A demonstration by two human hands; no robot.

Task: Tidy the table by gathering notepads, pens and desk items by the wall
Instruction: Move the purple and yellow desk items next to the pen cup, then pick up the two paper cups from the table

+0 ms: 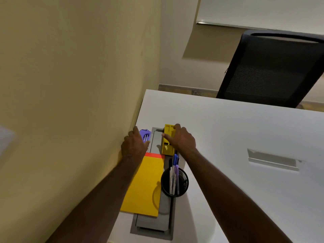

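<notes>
- Two hands worked by the wall: left hand (134, 146) on purple stapler (145, 135), fingers curled over it.
- Right hand (182, 139), fingers clamped on yellow desk item (168, 141).
- Notepad (143, 185) & pen cup (174, 182) already at wall side of desk (245, 137).
- Next, prob.: nudge both flush w/ wall, release.

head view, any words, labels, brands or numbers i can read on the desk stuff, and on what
None can be read.
Pens in the mesh cup: barrel print too small and blurred.
Yellow notepad: blank cover.
Yellow item and purple item: no text visible.
</notes>
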